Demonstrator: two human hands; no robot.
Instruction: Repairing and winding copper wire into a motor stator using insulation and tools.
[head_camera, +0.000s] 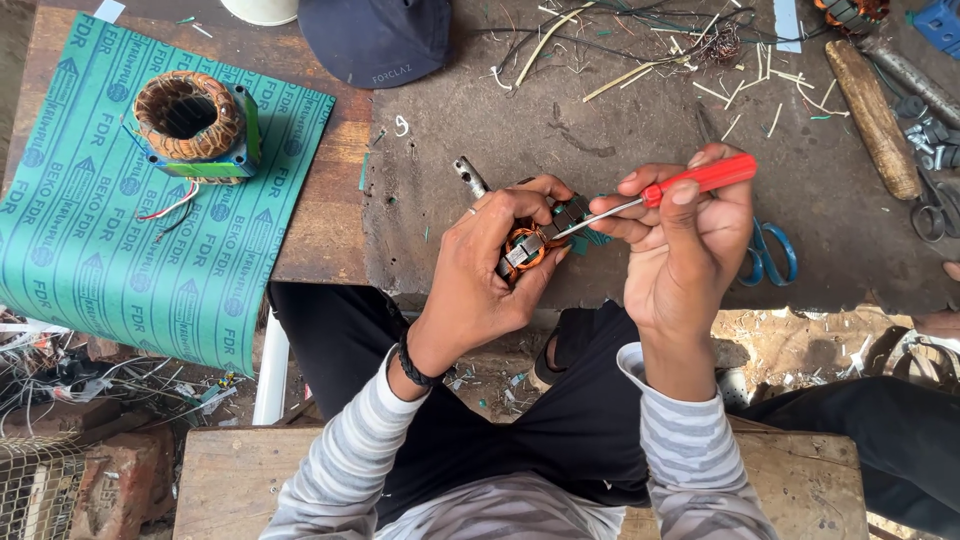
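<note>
At the far left a green printed sheet (110, 200) lies over the wooden bench (330, 190), and on it stands a wound stator (195, 125) with copper coils, well apart from the hands. Going right, the left hand (490, 270) is closed around a small motor armature (535, 240); its steel shaft (468, 175) sticks out up and to the left, so the long axis runs diagonally across the palm. The right hand (680, 235) is closed on a red-handled screwdriver (700, 178), and its thin blade points left and down, the tip touching the copper winding just beside the left thumb. Behind the right hand, blue-handled scissors (775, 255) are half covered. Most of the armature is hidden by the left fingers, and I cannot tell exactly where the tip goes in.
</note>
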